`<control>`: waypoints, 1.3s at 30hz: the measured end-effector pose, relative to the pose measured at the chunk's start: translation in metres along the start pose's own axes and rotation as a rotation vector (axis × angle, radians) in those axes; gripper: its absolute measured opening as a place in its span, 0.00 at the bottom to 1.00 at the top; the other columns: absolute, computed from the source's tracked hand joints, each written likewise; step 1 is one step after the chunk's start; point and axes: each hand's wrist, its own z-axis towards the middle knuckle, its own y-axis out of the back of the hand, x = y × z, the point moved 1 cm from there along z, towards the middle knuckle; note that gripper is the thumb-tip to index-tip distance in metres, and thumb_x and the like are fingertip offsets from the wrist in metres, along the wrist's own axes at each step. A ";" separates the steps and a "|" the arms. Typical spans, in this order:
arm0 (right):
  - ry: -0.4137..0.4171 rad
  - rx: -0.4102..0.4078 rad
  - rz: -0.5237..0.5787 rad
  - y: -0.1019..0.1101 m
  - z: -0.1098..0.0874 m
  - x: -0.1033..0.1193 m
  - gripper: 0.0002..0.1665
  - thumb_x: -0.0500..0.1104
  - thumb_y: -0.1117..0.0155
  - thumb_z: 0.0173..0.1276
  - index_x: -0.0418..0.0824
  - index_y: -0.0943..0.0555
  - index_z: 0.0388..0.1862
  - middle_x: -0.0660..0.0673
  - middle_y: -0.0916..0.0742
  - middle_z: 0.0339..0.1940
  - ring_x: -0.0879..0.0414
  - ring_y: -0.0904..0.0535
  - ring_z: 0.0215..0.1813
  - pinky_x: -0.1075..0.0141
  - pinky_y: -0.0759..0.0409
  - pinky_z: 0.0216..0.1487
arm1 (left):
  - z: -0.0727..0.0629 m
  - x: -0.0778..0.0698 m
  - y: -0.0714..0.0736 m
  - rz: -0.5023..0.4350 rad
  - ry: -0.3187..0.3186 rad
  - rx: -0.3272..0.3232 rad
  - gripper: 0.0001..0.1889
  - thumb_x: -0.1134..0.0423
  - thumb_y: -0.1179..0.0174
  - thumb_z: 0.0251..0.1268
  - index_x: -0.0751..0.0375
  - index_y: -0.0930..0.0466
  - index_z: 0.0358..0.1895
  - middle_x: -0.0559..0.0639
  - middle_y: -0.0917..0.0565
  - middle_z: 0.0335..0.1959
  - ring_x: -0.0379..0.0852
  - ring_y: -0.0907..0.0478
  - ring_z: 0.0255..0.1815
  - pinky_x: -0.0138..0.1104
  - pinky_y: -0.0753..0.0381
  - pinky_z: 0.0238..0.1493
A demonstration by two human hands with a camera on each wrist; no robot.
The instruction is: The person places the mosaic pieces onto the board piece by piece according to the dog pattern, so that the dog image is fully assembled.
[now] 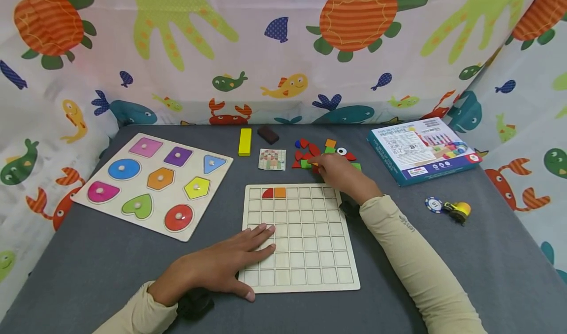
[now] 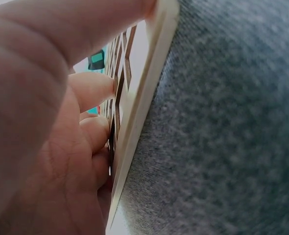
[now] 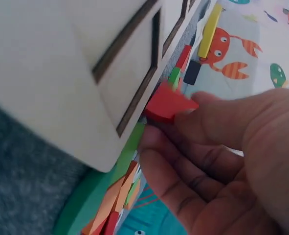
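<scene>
A wooden grid board (image 1: 310,245) lies on the grey cloth, with a red quarter-circle piece (image 1: 267,193) and an orange square piece (image 1: 280,193) in its top row. My left hand (image 1: 221,262) rests on the board's left side, fingers spread, thumb at the lower edge. Beyond the top right corner, my right hand (image 1: 340,174) reaches into a group of small red, green and orange pieces. In the right wrist view it pinches a red piece (image 3: 168,104) with one curved edge between thumb and fingers. From the head view that piece is mostly hidden by the hand.
A knob puzzle board (image 1: 166,152) lies at the left. Behind the grid are a yellow block (image 1: 245,142), a dark brown block (image 1: 268,135) and a patterned card (image 1: 272,159). At the right are a flat box (image 1: 421,149), a poker chip (image 1: 433,205) and a yellow-black toy (image 1: 458,211).
</scene>
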 end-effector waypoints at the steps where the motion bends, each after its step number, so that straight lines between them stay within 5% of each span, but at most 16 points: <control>1: 0.010 -0.001 -0.021 -0.001 0.000 0.002 0.19 0.30 0.43 0.70 0.35 0.19 0.58 0.39 0.15 0.50 0.46 0.21 0.49 0.54 0.22 0.52 | 0.000 0.000 0.000 0.003 -0.001 0.002 0.49 0.39 0.34 0.56 0.50 0.48 0.78 0.47 0.63 0.80 0.49 0.68 0.78 0.51 0.52 0.72; 5: 0.041 -0.031 -0.035 -0.004 0.002 0.006 0.16 0.29 0.43 0.69 0.36 0.16 0.52 0.41 0.14 0.49 0.47 0.20 0.49 0.54 0.22 0.51 | 0.000 0.001 -0.001 0.007 -0.001 0.006 0.50 0.38 0.35 0.56 0.50 0.49 0.78 0.47 0.63 0.80 0.49 0.68 0.78 0.51 0.51 0.72; 10: 0.040 -0.010 0.073 -0.009 0.003 0.011 0.18 0.30 0.46 0.70 0.38 0.16 0.54 0.43 0.14 0.49 0.51 0.22 0.38 0.59 0.24 0.40 | 0.000 0.000 -0.001 0.005 -0.006 0.006 0.49 0.39 0.34 0.56 0.50 0.49 0.78 0.47 0.62 0.80 0.50 0.68 0.78 0.51 0.51 0.72; 19: 0.183 0.012 0.189 -0.020 -0.001 0.035 0.18 0.27 0.46 0.66 0.36 0.14 0.50 0.43 0.14 0.47 0.52 0.22 0.44 0.62 0.23 0.42 | 0.000 0.002 -0.003 0.002 0.000 0.010 0.49 0.37 0.36 0.56 0.49 0.49 0.78 0.46 0.63 0.80 0.48 0.69 0.78 0.52 0.51 0.72; 24: 0.171 0.050 0.216 -0.024 -0.002 0.048 0.18 0.28 0.44 0.67 0.36 0.16 0.53 0.43 0.14 0.47 0.53 0.21 0.44 0.64 0.23 0.41 | 0.001 0.003 -0.003 -0.001 0.003 0.012 0.49 0.37 0.36 0.56 0.48 0.49 0.78 0.46 0.63 0.80 0.47 0.70 0.78 0.52 0.51 0.72; 31: 0.079 0.037 0.202 -0.026 -0.001 0.054 0.14 0.29 0.39 0.65 0.36 0.15 0.48 0.46 0.14 0.41 0.54 0.20 0.43 0.62 0.20 0.46 | 0.001 0.002 -0.002 0.007 0.000 0.008 0.49 0.37 0.35 0.56 0.50 0.49 0.78 0.47 0.63 0.80 0.48 0.69 0.78 0.52 0.52 0.72; 39: 0.105 0.077 0.042 -0.028 -0.003 0.063 0.11 0.30 0.38 0.65 0.39 0.13 0.42 0.46 0.18 0.38 0.52 0.25 0.41 0.64 0.23 0.40 | 0.001 0.001 -0.001 0.004 0.003 0.007 0.50 0.38 0.35 0.55 0.49 0.49 0.78 0.46 0.63 0.80 0.49 0.69 0.78 0.51 0.51 0.72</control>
